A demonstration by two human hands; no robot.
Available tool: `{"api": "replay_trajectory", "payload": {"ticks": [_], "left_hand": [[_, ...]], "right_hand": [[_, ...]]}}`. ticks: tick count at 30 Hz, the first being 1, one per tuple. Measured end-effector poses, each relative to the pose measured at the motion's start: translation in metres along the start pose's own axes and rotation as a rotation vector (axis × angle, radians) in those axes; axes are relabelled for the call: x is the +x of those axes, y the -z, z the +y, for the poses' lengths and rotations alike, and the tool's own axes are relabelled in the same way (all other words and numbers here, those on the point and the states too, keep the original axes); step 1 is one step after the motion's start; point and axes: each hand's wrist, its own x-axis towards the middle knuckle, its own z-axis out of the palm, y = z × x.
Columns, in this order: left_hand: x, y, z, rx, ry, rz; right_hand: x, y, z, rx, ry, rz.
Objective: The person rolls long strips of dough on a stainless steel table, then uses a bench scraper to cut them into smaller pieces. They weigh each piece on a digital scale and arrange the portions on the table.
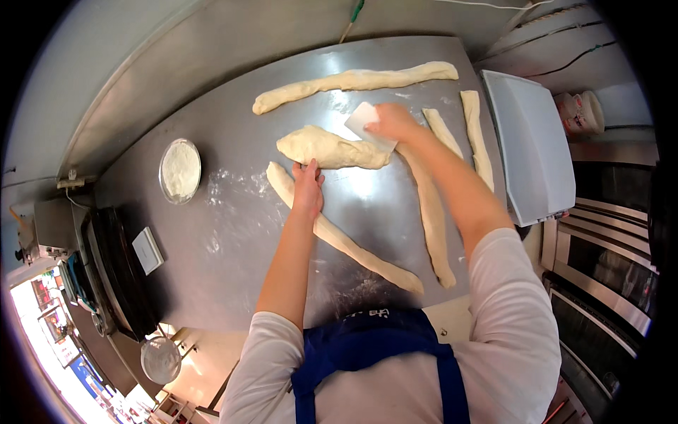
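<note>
A thick, pale piece of dough point(332, 150) lies across the middle of the metal table point(233, 261). My left hand point(308, 185) is at its near left side, fingers touching the underside edge; whether they grip it is partly hidden. In my right hand point(393, 121) is a white dough scraper point(366, 121), its edge at the right end of the dough. Long dough strips surround it: one strip point(353, 79) along the far side, another point(346, 244) slanting nearer me, a third point(429, 212) under my right forearm, and two shorter ones point(477, 138) at the right.
A round metal bowl of flour point(180, 172) stands at the left, with flour dusted beside it. A small white device, perhaps a scale point(147, 251), sits near the left edge by black trays point(116, 272). A pale plastic bin point(530, 145) borders the table's right side, near ovens point(600, 240).
</note>
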Motion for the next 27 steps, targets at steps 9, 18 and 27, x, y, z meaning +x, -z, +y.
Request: {"api": "replay_trajectory", "payload": {"ticks": [9, 18, 27], "left_hand": [[-0.004, 0.007, -0.032, 0.187, -0.113, 0.24], [-0.013, -0.029, -0.016, 0.365, -0.329, 0.274], [-0.018, 0.037, 0.01, -0.454, 0.021, 0.178]], "right_hand": [[-0.032, -0.046, -0.002, 0.326, -0.17, 0.137], [0.011, -0.092, -0.073, 0.436, -0.176, 0.252], [-0.093, -0.066, -0.175, 0.467, 0.015, 0.444]]}}
